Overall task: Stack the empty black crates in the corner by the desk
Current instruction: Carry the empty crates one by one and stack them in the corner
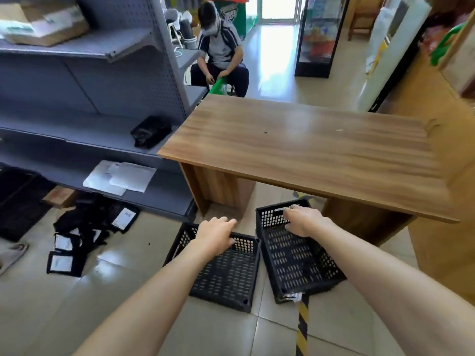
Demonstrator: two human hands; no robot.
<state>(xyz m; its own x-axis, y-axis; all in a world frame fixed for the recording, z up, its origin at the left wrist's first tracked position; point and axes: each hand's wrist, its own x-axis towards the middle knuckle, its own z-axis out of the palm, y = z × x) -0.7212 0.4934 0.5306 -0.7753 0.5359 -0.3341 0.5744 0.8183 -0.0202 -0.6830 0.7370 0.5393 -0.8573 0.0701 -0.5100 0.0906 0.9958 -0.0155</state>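
left hand (217, 233) curled over far rim of left crate (221, 273) | right hand (303, 219) apparently gripping right crate (295, 250) rim, ready to lift | both on floor (77, 304) by desk (303, 150) front edge

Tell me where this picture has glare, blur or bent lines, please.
Head view: strong glare from the doorway whitens the floor behind the seated person; a soft sheen lies on the desk; the wide lens bends the shelves and desk edge; the hands and crates are slightly soft.
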